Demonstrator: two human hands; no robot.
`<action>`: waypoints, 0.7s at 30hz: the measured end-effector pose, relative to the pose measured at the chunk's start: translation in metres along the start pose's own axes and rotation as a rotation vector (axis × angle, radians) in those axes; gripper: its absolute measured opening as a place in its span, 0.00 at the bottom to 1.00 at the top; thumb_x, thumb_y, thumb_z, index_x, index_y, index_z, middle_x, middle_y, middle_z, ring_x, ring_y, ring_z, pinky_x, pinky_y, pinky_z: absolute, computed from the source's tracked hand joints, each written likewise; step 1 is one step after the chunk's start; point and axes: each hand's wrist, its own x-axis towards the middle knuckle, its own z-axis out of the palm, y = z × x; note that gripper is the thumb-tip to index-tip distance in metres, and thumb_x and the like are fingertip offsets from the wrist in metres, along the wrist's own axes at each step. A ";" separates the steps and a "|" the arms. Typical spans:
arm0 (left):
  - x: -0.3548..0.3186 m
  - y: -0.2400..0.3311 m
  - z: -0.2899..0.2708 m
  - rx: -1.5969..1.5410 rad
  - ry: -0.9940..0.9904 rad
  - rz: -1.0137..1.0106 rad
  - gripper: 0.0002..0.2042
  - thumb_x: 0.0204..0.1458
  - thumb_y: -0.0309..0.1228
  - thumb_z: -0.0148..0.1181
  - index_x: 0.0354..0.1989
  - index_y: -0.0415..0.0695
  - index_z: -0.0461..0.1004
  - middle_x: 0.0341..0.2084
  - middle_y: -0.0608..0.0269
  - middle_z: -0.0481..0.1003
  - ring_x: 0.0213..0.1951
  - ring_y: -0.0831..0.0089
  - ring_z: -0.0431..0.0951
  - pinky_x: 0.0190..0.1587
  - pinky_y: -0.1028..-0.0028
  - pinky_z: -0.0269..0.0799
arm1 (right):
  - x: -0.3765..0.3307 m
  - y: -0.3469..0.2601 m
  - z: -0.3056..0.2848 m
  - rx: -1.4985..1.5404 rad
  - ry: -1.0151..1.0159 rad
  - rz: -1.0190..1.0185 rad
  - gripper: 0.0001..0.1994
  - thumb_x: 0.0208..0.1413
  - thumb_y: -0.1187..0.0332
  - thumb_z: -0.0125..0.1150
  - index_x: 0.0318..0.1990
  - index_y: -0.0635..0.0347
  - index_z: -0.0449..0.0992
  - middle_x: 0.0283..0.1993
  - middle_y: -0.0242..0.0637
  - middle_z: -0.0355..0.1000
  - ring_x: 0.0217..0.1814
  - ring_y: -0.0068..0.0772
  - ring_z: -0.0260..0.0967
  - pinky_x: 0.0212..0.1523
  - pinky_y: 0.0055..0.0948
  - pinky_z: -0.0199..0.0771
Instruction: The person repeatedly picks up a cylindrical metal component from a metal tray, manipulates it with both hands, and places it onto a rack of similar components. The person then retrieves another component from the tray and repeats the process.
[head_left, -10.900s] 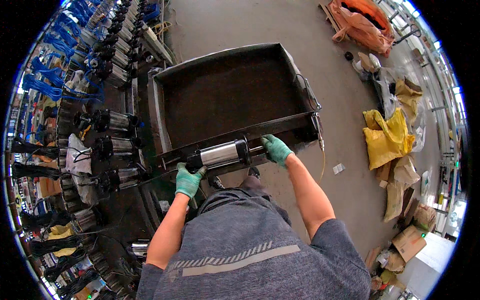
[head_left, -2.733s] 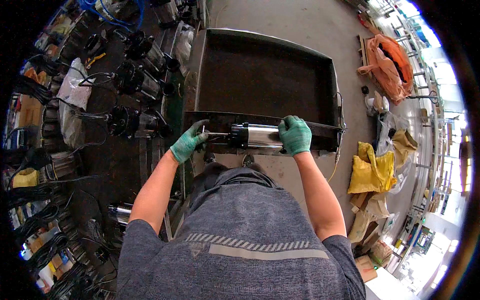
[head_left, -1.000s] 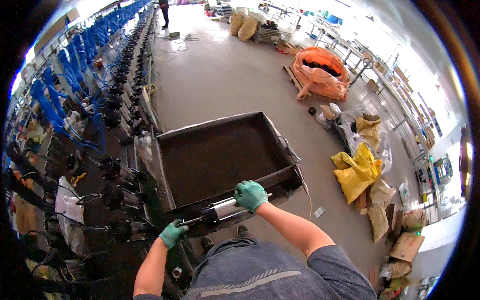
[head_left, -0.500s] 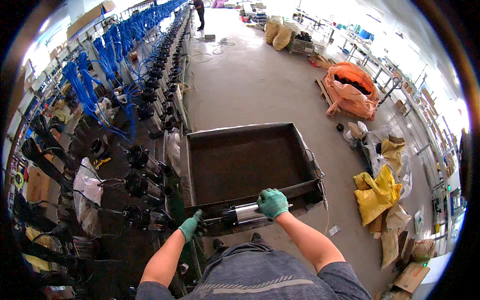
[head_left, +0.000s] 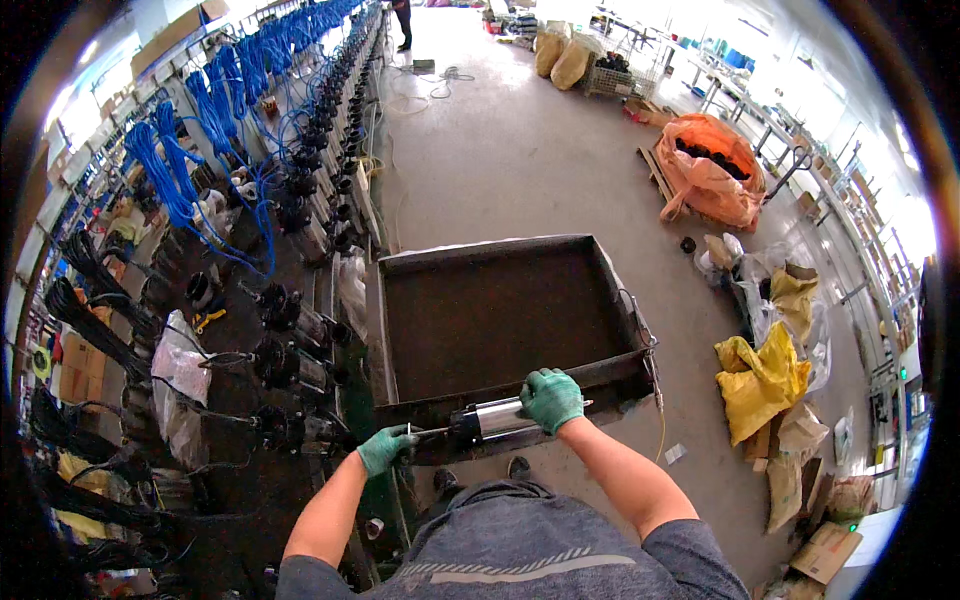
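Green-gloved right hand (head_left: pixel 552 401) clasps a silver metal cylinder (head_left: pixel 495 416), long axis along the dark rectangular metal tray (head_left: pixel 500 320)'s near edge, black end leftward; green-gloved left hand (head_left: pixel 385 450) grips a thin metal rod (head_left: pixel 432 432).

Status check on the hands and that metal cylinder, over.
Left hand at thin rod's left end. Right hand gripping silver cylinder near its right end. Cylinder lying sideways, dark tray just beyond.

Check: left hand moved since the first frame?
Yes, leftward: the left hand was right of the near left corner of the tray; now roughly in line with it.
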 end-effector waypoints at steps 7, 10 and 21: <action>0.011 0.000 -0.018 0.479 -0.084 0.227 0.17 0.58 0.32 0.70 0.55 0.45 0.79 0.39 0.68 0.80 0.41 0.75 0.77 0.45 0.70 0.75 | 0.002 0.004 0.008 0.006 0.019 -0.031 0.09 0.53 0.61 0.62 0.29 0.56 0.78 0.34 0.44 0.77 0.40 0.51 0.76 0.42 0.48 0.78; 0.002 -0.017 -0.004 0.804 0.166 0.411 0.16 0.56 0.30 0.70 0.53 0.44 0.78 0.39 0.58 0.83 0.40 0.68 0.82 0.46 0.65 0.78 | 0.000 0.006 0.013 0.045 0.061 -0.035 0.08 0.53 0.62 0.63 0.29 0.56 0.78 0.33 0.44 0.77 0.39 0.51 0.75 0.42 0.48 0.77; 0.005 0.010 -0.004 0.289 0.144 -0.266 0.27 0.60 0.61 0.59 0.38 0.44 0.80 0.25 0.61 0.80 0.26 0.66 0.78 0.29 0.67 0.72 | 0.001 0.000 0.008 0.024 0.057 -0.038 0.07 0.54 0.62 0.62 0.31 0.54 0.79 0.34 0.42 0.77 0.39 0.50 0.75 0.40 0.48 0.77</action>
